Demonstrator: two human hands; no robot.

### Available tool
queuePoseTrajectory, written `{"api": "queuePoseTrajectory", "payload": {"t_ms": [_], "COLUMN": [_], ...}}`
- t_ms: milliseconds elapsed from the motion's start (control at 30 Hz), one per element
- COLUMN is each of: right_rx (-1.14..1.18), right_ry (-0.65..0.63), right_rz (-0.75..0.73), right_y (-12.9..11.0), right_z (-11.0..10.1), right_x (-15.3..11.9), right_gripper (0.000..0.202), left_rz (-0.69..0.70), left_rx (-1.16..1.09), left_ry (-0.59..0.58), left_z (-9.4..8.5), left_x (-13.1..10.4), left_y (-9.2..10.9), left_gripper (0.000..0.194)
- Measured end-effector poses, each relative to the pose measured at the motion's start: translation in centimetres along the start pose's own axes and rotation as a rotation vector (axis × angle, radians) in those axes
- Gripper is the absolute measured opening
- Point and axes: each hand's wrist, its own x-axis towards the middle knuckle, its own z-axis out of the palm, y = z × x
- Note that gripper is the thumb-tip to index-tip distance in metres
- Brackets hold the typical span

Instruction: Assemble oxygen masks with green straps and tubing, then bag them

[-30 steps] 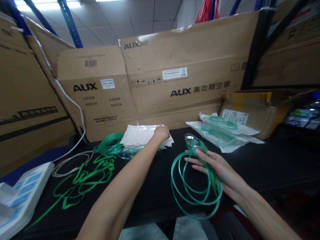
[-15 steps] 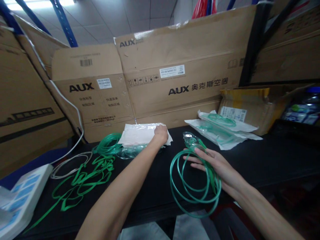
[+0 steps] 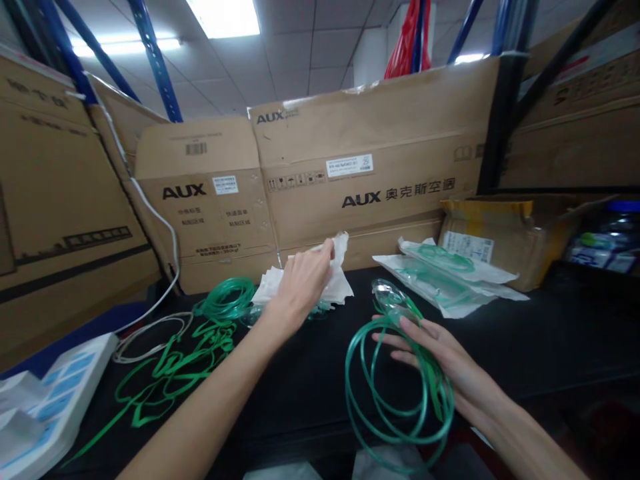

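My left hand (image 3: 306, 280) pinches the top white pouch (image 3: 341, 257) of a stack at the back middle, its right edge raised. Clear green-tinted plastic shows under the stack (image 3: 267, 283). In my right hand (image 3: 435, 350) is a coiled green tube (image 3: 353, 393) with a clear mask (image 3: 389, 298) and a green strap, its loops hanging down at the front. Left of the stack lies another green tube coil (image 3: 227, 298), with tangled green straps (image 3: 187, 373) in front of it.
Two packed pouches with green contents (image 3: 440, 277) lie at the right, before an open cardboard box (image 3: 510, 233). A white power strip (image 3: 60, 393) and a pale cable loop (image 3: 145, 340) are at the left. Large cardboard panels (image 3: 310, 220) stand behind the black table (image 3: 300, 407).
My left hand has lifted the right edge of the top pouch off the stack. The view has tilted up a little. My right hand still holds the tube and mask.
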Motion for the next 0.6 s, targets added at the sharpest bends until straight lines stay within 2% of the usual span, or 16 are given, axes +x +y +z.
{"api": "queuePoseTrajectory", "payload": {"t_ms": [67,167,300,467,600], "right_rx": [-0.005,-0.045,-0.114,-0.161,-0.189], "right_ry": [-0.007,-0.033,-0.101,-0.148,-0.122], "right_rz": [0.012,0.034,0.068,0.064,0.071], "right_y": [-0.1,-0.4,-0.4,1.5,3.1], "right_z": [0.1,0.8,2.6,4.7,4.7], "right_x": [-1.2,-3.0,-4.3,-4.0,-3.6], "right_gripper": [0.032,0.034,0.037,0.045,0.051], "left_rz": [0.028,0.065,0.041,-0.017,-0.063], "left_rx": [-0.069,-0.204,-0.388,-0.576,-0.611], "left_ry": [0.027,0.033,0.035,0.067,0.116], "left_z": [0.1,1.2,2.8,3.8,4.1], "left_x": [-2.5,-5.8,-8.8,-10.1,-10.0], "left_y": [0.1,0.4,1.0,1.7,1.7], "left_gripper": [0.031,0.028,0.025,0.022,0.025]}}
